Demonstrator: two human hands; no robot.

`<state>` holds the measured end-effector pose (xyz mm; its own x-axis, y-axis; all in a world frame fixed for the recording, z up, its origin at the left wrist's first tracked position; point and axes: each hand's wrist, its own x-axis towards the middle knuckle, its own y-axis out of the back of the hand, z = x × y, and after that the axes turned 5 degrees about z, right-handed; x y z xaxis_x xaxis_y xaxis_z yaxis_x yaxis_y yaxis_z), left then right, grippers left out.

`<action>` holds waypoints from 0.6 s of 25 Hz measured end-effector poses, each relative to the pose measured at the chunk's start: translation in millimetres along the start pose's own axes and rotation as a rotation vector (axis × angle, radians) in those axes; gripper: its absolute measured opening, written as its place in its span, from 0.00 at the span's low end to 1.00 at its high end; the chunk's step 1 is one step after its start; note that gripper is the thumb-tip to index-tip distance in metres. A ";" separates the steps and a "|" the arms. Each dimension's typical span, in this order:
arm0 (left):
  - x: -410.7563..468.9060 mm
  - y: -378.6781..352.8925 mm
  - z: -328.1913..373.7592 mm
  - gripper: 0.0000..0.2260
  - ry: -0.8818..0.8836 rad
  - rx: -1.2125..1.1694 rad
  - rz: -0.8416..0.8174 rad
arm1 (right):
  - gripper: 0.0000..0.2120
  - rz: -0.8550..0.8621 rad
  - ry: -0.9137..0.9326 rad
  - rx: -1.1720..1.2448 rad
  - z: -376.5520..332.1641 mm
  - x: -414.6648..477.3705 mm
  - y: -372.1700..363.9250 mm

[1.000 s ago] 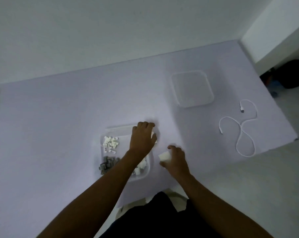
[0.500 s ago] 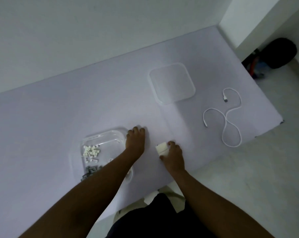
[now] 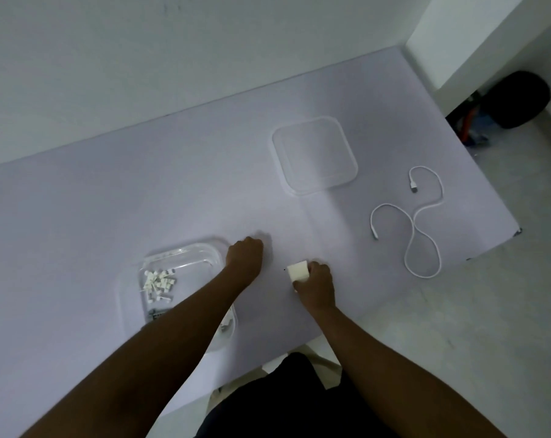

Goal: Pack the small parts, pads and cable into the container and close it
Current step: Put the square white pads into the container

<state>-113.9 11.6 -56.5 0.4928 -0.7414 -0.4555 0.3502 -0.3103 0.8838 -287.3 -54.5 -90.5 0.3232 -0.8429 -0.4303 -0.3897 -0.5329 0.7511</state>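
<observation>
A clear plastic container [image 3: 185, 251] sits near the table's front edge with several small white parts [image 3: 158, 281] inside; my left forearm covers its right half. My left hand [image 3: 245, 256] rests just right of the container's rim as a closed fist, and nothing shows in it. My right hand [image 3: 315, 284] is closed on a small stack of white pads [image 3: 298, 270] on the table. The clear lid [image 3: 314, 154] lies flat farther back. A white cable [image 3: 421, 229] lies in loose loops to the right.
The lilac table [image 3: 109, 200] ends at a white wall behind and at an edge on the right, past the cable. Beyond that edge is pale floor with a dark round object [image 3: 521, 102] in the corner.
The view has swung, so everything sits further left in frame. My left hand left the container, curled into a fist beside its rim. My right hand keeps the pads.
</observation>
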 end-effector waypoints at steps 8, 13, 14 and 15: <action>-32.2 53.9 -51.2 0.11 0.232 -0.851 0.324 | 0.13 -0.018 0.054 0.396 -40.5 6.2 24.1; -87.8 44.1 -110.1 0.10 0.433 -0.887 0.355 | 0.06 -0.282 0.050 0.665 -116.0 -16.4 22.5; -96.1 38.1 -119.8 0.09 0.455 -0.900 0.340 | 0.06 -0.325 0.078 0.646 -127.8 -21.6 17.7; -104.3 32.6 -129.3 0.08 0.471 -0.927 0.332 | 0.07 -0.361 0.121 0.603 -138.8 -28.3 11.8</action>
<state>-50.9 155.8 6.0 0.8600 -0.3416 -0.3791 0.5103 0.5788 0.6361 -181.4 -26.5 0.1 0.6014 -0.6107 -0.5152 -0.6386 -0.7549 0.1495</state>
